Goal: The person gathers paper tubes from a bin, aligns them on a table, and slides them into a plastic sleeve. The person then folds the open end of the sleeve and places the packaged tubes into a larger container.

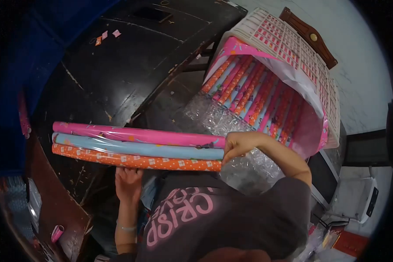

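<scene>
Three wrapping paper rolls lie side by side across my front: a pink roll [139, 134], a light blue roll [139, 148] and an orange roll [139, 162] with white gift prints. Shiny clear film covers them. At their right end my right hand [239, 146] is closed round the film and the roll ends. My left hand [129, 181] holds the bundle from below, against the orange roll; its fingertips are hidden under it. Crumpled clear plastic film [253, 170] hangs beneath my right hand.
A white plastic basket [332, 100] lined with pink paper holds several wrapped rolls [253, 91], with bubbly clear plastic [214, 113] at its near edge. On the black table [118, 61] are small wrapped pieces [105, 35] and a dark phone-like slab [153, 14]. A pink tube [57, 233] lies lower left.
</scene>
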